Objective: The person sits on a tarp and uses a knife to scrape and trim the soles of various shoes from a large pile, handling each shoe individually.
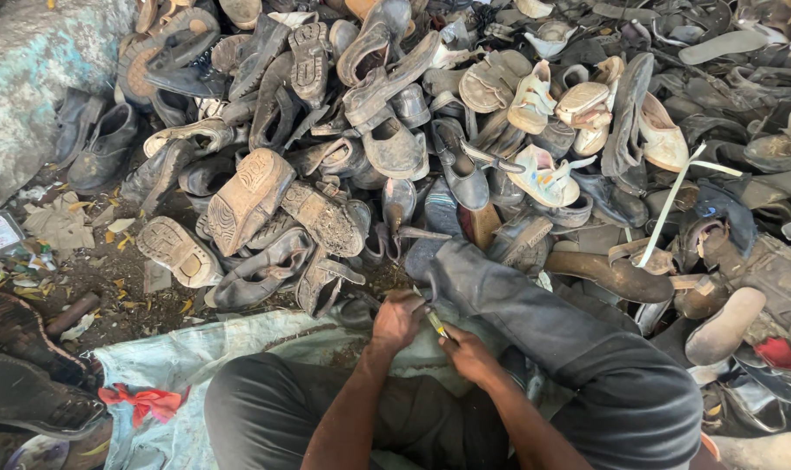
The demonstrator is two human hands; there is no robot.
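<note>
My left hand (396,318) is closed around a small dark piece of footwear that rests on my lap; what the piece is cannot be made out. Just right of it, my right hand (470,354) grips a thin yellow-handled tool (436,325) whose tip points toward the left hand. The two hands are nearly touching. They work over a pale blue sack (195,357) spread on the ground. My right leg (535,322), in dark trousers, stretches out toward the shoe pile.
A large heap of worn shoes and sandals (395,148) fills the ground ahead and to the right. A painted rock (30,78) stands at the upper left. Dark shoes (21,383), a red rag (143,402) and litter lie at the left.
</note>
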